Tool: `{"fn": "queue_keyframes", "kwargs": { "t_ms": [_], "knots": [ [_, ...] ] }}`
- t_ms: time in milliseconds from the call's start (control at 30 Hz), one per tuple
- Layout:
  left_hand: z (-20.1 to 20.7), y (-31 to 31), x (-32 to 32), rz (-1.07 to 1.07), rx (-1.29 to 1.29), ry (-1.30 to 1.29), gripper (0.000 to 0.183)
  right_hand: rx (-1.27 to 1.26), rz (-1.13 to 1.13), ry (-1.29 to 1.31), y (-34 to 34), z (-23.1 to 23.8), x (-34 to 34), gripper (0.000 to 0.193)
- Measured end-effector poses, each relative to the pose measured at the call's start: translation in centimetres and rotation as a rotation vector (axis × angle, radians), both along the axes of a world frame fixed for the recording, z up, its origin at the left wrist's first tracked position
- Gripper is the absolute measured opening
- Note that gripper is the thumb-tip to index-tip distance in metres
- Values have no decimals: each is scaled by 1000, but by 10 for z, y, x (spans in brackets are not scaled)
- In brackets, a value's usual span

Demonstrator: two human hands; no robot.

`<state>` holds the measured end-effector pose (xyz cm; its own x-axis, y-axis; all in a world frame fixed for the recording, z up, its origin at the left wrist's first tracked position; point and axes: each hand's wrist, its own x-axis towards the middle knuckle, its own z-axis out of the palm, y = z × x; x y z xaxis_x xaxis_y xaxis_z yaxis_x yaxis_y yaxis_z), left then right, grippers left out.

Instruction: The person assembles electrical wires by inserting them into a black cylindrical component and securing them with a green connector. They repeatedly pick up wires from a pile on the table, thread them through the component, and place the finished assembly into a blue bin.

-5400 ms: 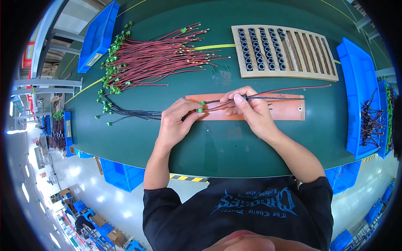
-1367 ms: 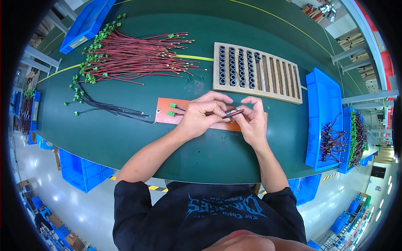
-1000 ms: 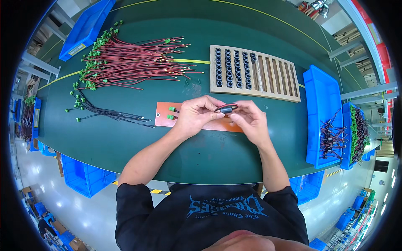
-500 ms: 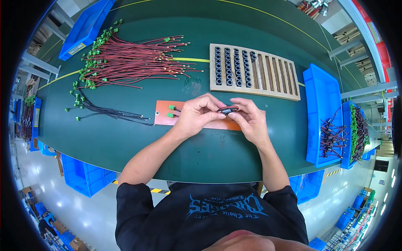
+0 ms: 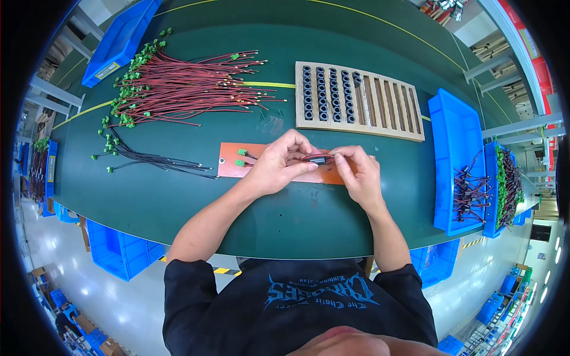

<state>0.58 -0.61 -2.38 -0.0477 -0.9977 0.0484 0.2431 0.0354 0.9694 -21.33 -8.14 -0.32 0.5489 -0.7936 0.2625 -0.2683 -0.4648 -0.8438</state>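
Observation:
Between my hands is a small black cylindrical core [image 5: 319, 160], with red and black wires [image 5: 311, 156] looped around or through it. My left hand [image 5: 274, 165] pinches the core's left side, its fingers partly hiding the wires. On the right, my right hand [image 5: 360, 177] has thumb and forefinger closed on the wire loop at the core's other end. Two green connectors [image 5: 240, 162] with short dark leads stick out left of my left hand. Both hands are over an orange-brown board [image 5: 229, 149] lying on the green table.
Red wires [image 5: 196, 80] with green connectors spread at the far left, black wires [image 5: 154, 159] nearer. A slotted wooden rack [image 5: 386, 134] holds several rows of black cores. Blue bins [image 5: 442, 160] with wire assemblies stand at right; another blue bin [image 5: 119, 44] is at far left.
The core has turned and shifted slightly left in my fingers, showing more of its grey-black side. My right fingers have moved from the core's edge onto the wire loop.

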Motion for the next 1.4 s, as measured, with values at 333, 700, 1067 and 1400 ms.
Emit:
{"fn": "queue_keyframes", "kwargs": {
  "t_ms": [333, 700, 1067, 1400],
  "knots": [
    [9, -16, -2, -132, -82, -135, 22, 153, 97, -362, 1, 4, -16, 10],
    [13, -15, -15, -123, 29, -154, 12, 211, 100, -330, 4, -11, -16, 12],
    [16, -15, -19, -74, 18, -271, 8, 394, 85, -416, 6, -8, -11, 12],
    [21, 3, -11, 50, -376, -840, 45, 301, -106, -184, 12, -16, -14, 20]
  ]
}}
